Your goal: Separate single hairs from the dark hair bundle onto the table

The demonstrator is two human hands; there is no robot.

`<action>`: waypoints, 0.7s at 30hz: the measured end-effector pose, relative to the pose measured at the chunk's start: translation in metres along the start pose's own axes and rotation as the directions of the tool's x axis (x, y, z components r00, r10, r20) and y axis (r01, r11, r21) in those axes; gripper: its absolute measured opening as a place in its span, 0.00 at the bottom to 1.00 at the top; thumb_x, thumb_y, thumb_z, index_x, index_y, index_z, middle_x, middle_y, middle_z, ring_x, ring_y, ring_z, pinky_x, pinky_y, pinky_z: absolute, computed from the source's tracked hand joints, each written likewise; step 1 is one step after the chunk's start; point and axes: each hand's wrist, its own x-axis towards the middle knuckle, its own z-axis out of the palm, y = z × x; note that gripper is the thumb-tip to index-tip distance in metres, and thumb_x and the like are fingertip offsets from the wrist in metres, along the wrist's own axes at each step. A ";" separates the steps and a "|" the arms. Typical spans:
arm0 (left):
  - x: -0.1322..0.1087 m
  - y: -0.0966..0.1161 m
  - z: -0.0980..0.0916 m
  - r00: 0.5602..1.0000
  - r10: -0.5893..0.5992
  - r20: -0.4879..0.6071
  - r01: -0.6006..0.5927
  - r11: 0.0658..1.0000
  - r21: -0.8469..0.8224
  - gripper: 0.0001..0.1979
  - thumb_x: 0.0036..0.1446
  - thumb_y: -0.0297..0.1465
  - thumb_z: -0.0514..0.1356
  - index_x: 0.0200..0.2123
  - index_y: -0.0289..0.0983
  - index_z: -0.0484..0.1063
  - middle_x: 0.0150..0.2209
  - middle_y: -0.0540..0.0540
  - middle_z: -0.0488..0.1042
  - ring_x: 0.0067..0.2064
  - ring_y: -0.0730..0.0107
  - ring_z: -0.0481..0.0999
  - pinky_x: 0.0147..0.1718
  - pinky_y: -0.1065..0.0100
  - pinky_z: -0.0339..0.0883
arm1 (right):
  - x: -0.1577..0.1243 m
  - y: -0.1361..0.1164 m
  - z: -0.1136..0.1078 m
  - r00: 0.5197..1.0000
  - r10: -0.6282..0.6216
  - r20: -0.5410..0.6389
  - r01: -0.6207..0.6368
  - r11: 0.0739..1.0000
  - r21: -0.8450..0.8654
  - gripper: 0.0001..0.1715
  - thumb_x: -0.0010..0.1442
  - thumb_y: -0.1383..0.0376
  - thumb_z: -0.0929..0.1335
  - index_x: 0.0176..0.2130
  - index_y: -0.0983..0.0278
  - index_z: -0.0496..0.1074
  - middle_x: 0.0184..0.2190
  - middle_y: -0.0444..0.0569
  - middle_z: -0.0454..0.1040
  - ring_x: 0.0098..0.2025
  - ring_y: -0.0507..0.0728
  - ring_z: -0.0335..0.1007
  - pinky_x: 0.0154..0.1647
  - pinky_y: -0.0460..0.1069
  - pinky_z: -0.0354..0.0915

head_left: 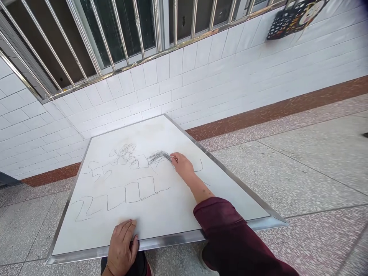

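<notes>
A white board with a metal frame lies in front of me, covered in places with thin dark lines. My right hand is over its middle, thumb and fingers pinched together at the end of a dark hatched arc. Whatever is in that pinch is too small and hidden to make out. Over the near edge rests my left hand, its fingers stretched out flat on the board's frame and surface, holding nothing. Zigzag lines run across the near left part, and tangled scribbles lie farther back.
Beyond the board rises a white tiled wall with barred windows. A dark basket hangs from the bars at upper right. Speckled floor stretches to the right, and my legs are under the near edge.
</notes>
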 end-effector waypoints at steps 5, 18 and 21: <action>0.000 0.000 0.000 1.000 0.002 0.001 -0.002 1.000 -0.007 0.22 0.60 0.26 0.56 0.58 0.35 0.66 0.50 0.39 0.76 0.52 0.57 0.74 0.48 0.55 0.71 | -0.001 0.000 -0.005 0.999 -0.018 -0.036 0.021 0.995 0.097 0.09 0.62 0.64 0.61 0.40 0.60 0.70 0.40 0.48 0.74 0.35 0.55 0.69 0.34 0.49 0.62; 0.001 0.003 -0.004 1.000 -0.013 0.016 0.013 1.000 -0.007 0.21 0.60 0.26 0.55 0.57 0.35 0.66 0.50 0.38 0.76 0.52 0.57 0.74 0.49 0.55 0.70 | 0.001 0.001 -0.007 0.992 0.007 -0.123 0.016 0.983 0.184 0.11 0.60 0.61 0.62 0.35 0.61 0.72 0.39 0.50 0.73 0.35 0.56 0.68 0.36 0.50 0.62; 0.002 0.003 -0.004 1.000 -0.016 0.008 0.016 1.000 -0.007 0.21 0.60 0.26 0.55 0.57 0.35 0.66 0.50 0.38 0.76 0.52 0.57 0.74 0.49 0.55 0.70 | 0.000 0.000 -0.008 0.991 -0.024 -0.135 0.046 0.985 0.168 0.11 0.61 0.61 0.62 0.36 0.61 0.72 0.39 0.50 0.73 0.37 0.57 0.67 0.36 0.50 0.62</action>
